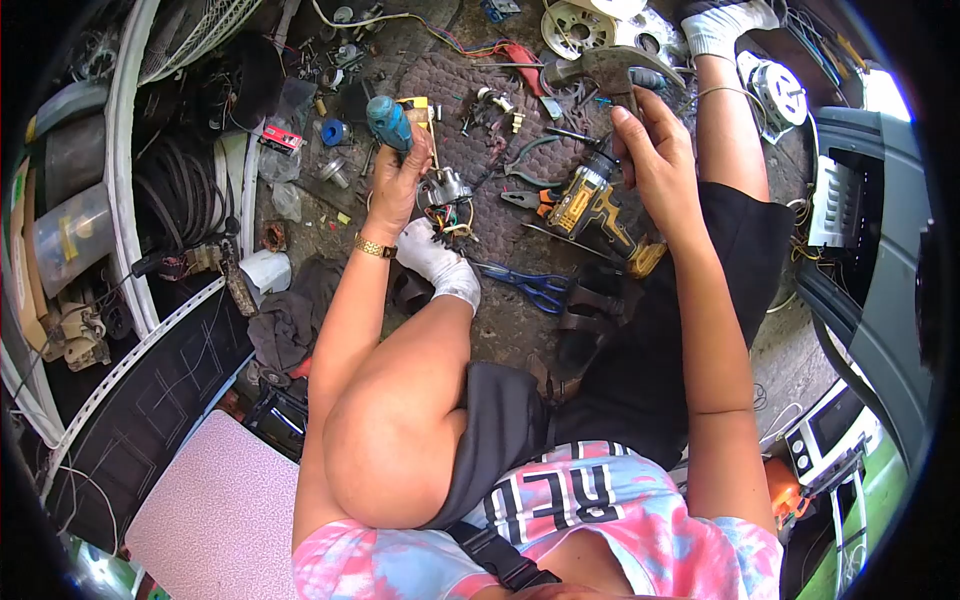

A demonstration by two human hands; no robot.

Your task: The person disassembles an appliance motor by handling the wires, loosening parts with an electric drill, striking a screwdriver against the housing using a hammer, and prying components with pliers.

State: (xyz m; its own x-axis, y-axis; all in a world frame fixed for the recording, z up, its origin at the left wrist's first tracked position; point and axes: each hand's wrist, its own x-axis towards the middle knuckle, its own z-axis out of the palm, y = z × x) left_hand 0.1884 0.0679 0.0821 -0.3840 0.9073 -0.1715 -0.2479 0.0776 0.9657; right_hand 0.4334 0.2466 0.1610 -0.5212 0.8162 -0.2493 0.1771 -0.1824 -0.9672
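Observation:
My left hand [398, 180], a gold watch at its wrist, is closed around a screwdriver [388, 120] with a teal handle; its tip is hard to make out. Just right of that hand, a small metal motor part [445, 188] with loose coloured wires lies by my white-socked foot [440, 262]. My right hand [655, 145] grips a hammer [610, 75] by its handle, the head raised at the far end. Below this hand, a yellow-and-black cordless drill [590, 205] lies on the floor, with orange-handled pliers [530, 202] to its left.
Blue-handled scissors [535, 287] lie between my legs. White fan-motor housings [580, 30] and a red-handled tool [522, 65] are at the far side. At left stand a white frame [130, 180] and coiled black cable [180, 195]; at right, a grey casing [880, 190].

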